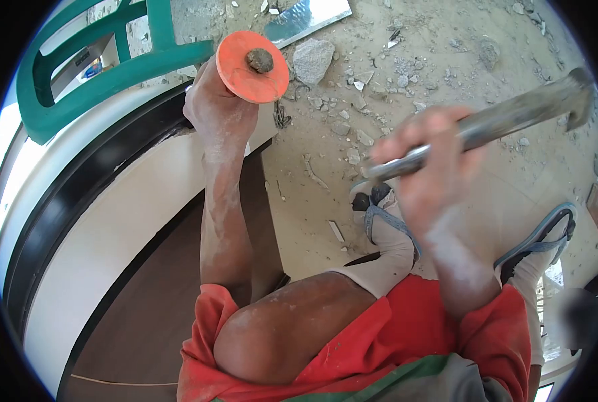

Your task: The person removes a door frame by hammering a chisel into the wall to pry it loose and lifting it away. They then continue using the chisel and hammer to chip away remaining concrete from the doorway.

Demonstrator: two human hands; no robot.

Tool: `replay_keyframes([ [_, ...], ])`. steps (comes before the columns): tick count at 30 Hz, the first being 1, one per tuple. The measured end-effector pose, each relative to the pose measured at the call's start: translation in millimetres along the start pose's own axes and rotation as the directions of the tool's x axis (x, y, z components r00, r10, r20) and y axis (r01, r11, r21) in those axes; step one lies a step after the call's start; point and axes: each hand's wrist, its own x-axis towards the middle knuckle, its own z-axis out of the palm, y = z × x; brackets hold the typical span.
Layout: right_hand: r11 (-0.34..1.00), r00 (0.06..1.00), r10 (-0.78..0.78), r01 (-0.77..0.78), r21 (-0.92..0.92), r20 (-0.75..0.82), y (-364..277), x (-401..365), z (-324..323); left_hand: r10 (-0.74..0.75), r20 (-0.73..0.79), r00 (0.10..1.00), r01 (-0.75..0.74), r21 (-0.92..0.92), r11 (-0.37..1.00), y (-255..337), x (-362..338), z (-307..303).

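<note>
My left hand [222,107] is wrapped around a chisel below its orange round hand guard [235,74]. The chisel's worn, rough striking end [259,60] pokes up through the guard; its shaft and tip are hidden. My right hand [433,157], blurred by motion, grips a metal-handled hammer [513,117] near the handle's end. The hammer head [579,97] points away to the right, well apart from the chisel. Pale dust coats both forearms.
Broken rubble, including a large grey chunk [313,61], litters the dusty floor [325,141]. A shiny flat panel [309,20] lies at the top. A green plastic chair [111,100] stands at left beside a black-edged white surface [131,194]. My sandalled feet [386,214] are below.
</note>
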Motion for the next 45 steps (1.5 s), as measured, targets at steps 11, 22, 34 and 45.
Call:
replay_keyframes([
  [11,0.986,0.995,0.017,0.0,0.166,-0.1,-4.0,-1.0,8.3,0.035,-0.011,0.999,-0.035,-0.035,0.999,-1.1,0.1,1.0],
  [22,0.97,0.982,0.102,-0.063,-0.234,0.16,-22.3,-15.8,6.8,0.041,-0.035,0.999,-0.042,-0.017,0.999,-2.8,-1.6,4.9],
  [34,0.945,0.987,-0.004,0.057,-0.322,0.163,37.1,-35.3,-13.7,0.111,-0.026,0.993,-0.111,0.015,0.994,-14.1,-5.2,7.0],
  [45,0.781,0.915,0.337,-0.142,-0.608,0.22,41.4,-53.1,-23.1,0.117,-0.003,0.993,-0.117,0.03,0.993,-15.6,-9.2,6.6],
])
